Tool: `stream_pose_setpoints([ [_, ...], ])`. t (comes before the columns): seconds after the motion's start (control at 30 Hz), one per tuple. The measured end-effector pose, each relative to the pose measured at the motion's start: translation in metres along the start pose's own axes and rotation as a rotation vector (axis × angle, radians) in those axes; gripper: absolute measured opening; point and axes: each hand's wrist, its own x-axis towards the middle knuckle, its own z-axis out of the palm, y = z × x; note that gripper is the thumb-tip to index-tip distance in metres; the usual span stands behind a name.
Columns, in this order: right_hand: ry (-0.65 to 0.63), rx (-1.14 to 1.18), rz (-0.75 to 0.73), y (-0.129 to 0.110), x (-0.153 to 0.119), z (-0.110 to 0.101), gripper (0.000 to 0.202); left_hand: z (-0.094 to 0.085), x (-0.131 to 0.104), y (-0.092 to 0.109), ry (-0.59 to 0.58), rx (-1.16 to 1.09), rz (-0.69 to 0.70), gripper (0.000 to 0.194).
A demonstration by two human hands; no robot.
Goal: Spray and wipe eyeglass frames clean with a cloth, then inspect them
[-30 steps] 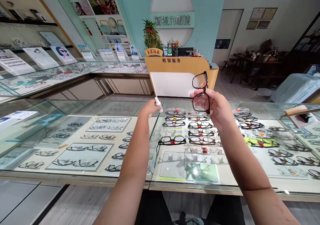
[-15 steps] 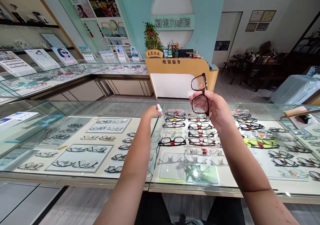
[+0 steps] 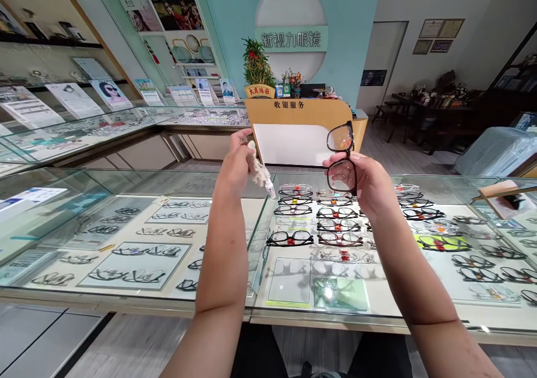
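In my right hand (image 3: 375, 185) is a pair of dark-framed eyeglasses (image 3: 341, 178), pinched near the bridge and held on end, one lens above the other, over the glass counter. My left hand (image 3: 235, 165) is raised to the left of it, closed on a crumpled off-white cloth (image 3: 259, 171) that hangs from the fingers. Just below the cloth, a small white bottle (image 3: 269, 189) stands on the counter's glass top. My left hand is apart from the eyeglasses.
A glass display counter (image 3: 168, 299) spans the front, with rows of eyeglass frames (image 3: 338, 226) inside. Beyond it stand a wood-and-white cashier desk (image 3: 289, 143) and another glass case (image 3: 126, 122) at left. A plastic-wrapped object (image 3: 495, 157) is at the right.
My left hand has risen up and left from beside the bottle, and the cloth now shows in it. The bottle stays on the counter. The eyeglasses have shifted slightly right with my right hand.
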Motion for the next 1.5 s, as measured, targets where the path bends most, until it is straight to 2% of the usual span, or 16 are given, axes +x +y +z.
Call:
stream_pose_setpoints([
  [0.07,-0.012,0.004,0.001,0.0,-0.001,0.0,0.028,0.016,-0.018,0.028,-0.062,-0.209,-0.035,0.063],
  [0.17,-0.013,-0.002,0.012,0.001,-0.001,0.001,0.029,0.039,-0.044,0.062,-0.18,-0.39,-0.033,0.062],
  [0.3,-0.007,-0.013,0.013,0.0,-0.001,0.002,0.03,0.063,-0.066,0.081,-0.252,-0.552,0.018,0.048],
  [0.43,0.008,-0.033,-0.007,0.0,-0.001,0.003,0.028,0.077,-0.072,0.084,-0.324,-0.606,-0.013,0.045],
  [0.57,0.028,-0.091,-0.026,0.002,-0.001,0.003,0.024,0.082,-0.074,0.082,-0.3,-0.543,0.022,0.047],
  [0.8,-0.019,-0.135,-0.073,0.006,0.0,0.001,0.025,0.083,-0.079,0.085,-0.228,-0.447,0.109,0.047],
  [1.03,-0.02,-0.137,-0.051,0.003,0.001,-0.004,0.026,0.078,-0.078,0.088,-0.322,-0.385,0.113,0.025],
  [1.17,-0.043,-0.177,-0.065,0.006,0.001,-0.005,0.025,0.08,-0.082,0.089,-0.409,-0.416,0.05,0.03],
  [1.37,-0.044,-0.255,-0.152,0.006,-0.001,-0.004,0.029,0.083,-0.082,0.087,-0.403,-0.434,0.099,0.044],
  [1.5,-0.062,-0.257,-0.17,0.005,-0.001,-0.005,0.025,0.083,-0.08,0.085,-0.43,-0.5,0.068,0.051],
])
